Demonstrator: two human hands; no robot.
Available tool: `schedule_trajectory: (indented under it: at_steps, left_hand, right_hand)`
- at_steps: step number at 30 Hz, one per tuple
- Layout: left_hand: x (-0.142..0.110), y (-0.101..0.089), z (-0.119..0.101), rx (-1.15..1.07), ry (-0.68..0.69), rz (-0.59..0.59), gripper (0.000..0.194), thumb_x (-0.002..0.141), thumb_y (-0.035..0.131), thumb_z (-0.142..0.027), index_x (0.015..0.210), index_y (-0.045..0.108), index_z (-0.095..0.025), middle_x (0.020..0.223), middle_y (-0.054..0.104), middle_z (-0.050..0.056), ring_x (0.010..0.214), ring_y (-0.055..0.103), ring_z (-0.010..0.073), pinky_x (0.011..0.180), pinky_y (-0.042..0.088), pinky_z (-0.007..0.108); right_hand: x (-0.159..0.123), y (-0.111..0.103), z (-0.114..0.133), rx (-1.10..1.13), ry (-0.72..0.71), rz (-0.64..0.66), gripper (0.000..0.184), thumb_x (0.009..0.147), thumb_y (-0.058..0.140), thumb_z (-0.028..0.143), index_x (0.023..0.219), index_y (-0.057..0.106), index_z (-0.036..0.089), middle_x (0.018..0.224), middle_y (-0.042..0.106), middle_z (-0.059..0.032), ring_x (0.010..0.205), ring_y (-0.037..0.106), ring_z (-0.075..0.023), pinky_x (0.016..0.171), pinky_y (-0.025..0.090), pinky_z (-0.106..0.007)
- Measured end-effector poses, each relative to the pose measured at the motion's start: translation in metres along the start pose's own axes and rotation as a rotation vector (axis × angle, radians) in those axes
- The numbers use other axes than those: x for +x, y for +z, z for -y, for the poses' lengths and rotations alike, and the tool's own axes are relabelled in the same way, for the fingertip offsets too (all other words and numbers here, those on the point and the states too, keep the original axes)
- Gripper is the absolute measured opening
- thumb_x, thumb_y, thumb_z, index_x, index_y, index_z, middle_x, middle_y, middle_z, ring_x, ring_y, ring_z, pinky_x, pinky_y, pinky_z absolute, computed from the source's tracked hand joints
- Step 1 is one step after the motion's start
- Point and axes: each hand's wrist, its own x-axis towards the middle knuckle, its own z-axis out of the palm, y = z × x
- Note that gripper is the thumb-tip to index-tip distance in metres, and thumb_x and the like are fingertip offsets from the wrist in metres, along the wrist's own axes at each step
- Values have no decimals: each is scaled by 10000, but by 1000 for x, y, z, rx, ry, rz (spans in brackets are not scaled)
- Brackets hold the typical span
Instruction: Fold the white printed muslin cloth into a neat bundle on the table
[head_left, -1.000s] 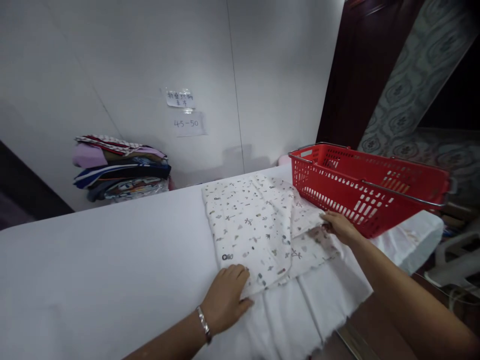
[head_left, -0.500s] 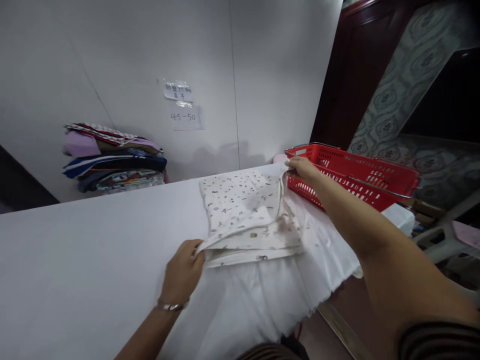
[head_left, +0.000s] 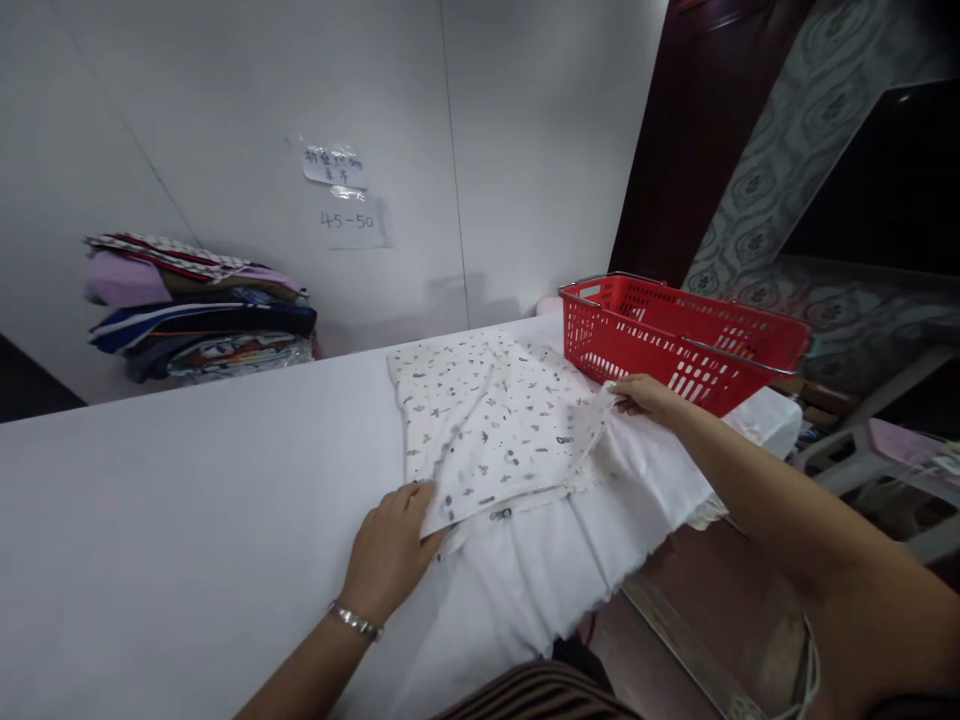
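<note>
A white cloth with small dark prints (head_left: 495, 425) lies folded in layers on the table's white cover (head_left: 187, 520). My left hand (head_left: 394, 545) grips its near left corner, thumb below the edge and fingers on top. At the cloth's right side, my right hand (head_left: 641, 395) pinches the edge and holds it slightly raised. Between the layers at the near edge, a lower fold with a dark print shows. Whether the cloth is a garment or a plain piece I cannot tell.
A red plastic basket (head_left: 675, 340) with metal handles stands just beyond my right hand. A pile of folded clothes (head_left: 202, 310) sits at the back left against the wall. Paper signs (head_left: 347, 222) are taped there. A pale stool (head_left: 900, 450) stands at right.
My right hand has come down and toward me from beside the basket, bringing the cloth's edge with it. The upper layer now lies flatter across the lower one. My left hand keeps its corner.
</note>
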Motion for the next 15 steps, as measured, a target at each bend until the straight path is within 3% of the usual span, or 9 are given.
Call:
schedule_trajectory:
  at_steps: [3, 6, 9, 11, 13, 15]
  left_hand:
    - [6, 5, -8, 33, 62, 1, 392, 807, 528, -251, 1196, 551, -211, 1167, 574, 97, 1045, 521, 249, 815, 430, 359]
    - [10, 5, -6, -16, 34, -15, 314, 822, 493, -241, 1113, 609, -218, 1097, 606, 77, 985, 544, 234, 789, 432, 347]
    - [11, 1, 3, -141, -38, -47, 297, 877, 397, -315, 1031, 640, -238, 1022, 625, 44, 928, 561, 202, 753, 436, 313]
    - [10, -1, 13, -241, -109, -79, 327, 895, 349, -350, 985, 643, -240, 989, 634, 26, 906, 570, 181, 750, 434, 288]
    - [7, -3, 23, -330, -227, -162, 344, 895, 341, -387, 934, 640, -222, 949, 644, 23, 877, 576, 174, 747, 431, 272]
    - [2, -4, 34, -400, -383, -270, 353, 882, 355, -420, 869, 633, -203, 849, 648, 21, 797, 575, 173, 694, 429, 259]
  right_hand:
    - [0, 26, 36, -47, -103, 78, 170, 777, 648, 156, 651, 536, 135, 456, 529, 20, 356, 500, -69, 307, 320, -138]
    - [-7, 66, 89, -57, -280, 239, 189, 762, 672, 171, 636, 536, 136, 431, 512, 23, 373, 519, -84, 306, 331, -141]
    - [-23, 95, 145, 102, -497, 387, 210, 774, 675, 226, 655, 520, 151, 457, 518, 28, 384, 514, -79, 298, 314, -140]
    - [-32, 99, 170, 270, -632, 451, 190, 809, 641, 260, 705, 515, 163, 515, 540, 32, 422, 525, -67, 329, 342, -131]
    - [-34, 93, 173, 384, -675, 451, 174, 831, 614, 269, 738, 505, 171, 554, 544, 39, 441, 522, -56, 339, 340, -123]
    - [-30, 83, 148, 399, -591, 406, 172, 833, 607, 254, 739, 493, 166, 556, 538, 40, 430, 511, -52, 324, 316, -126]
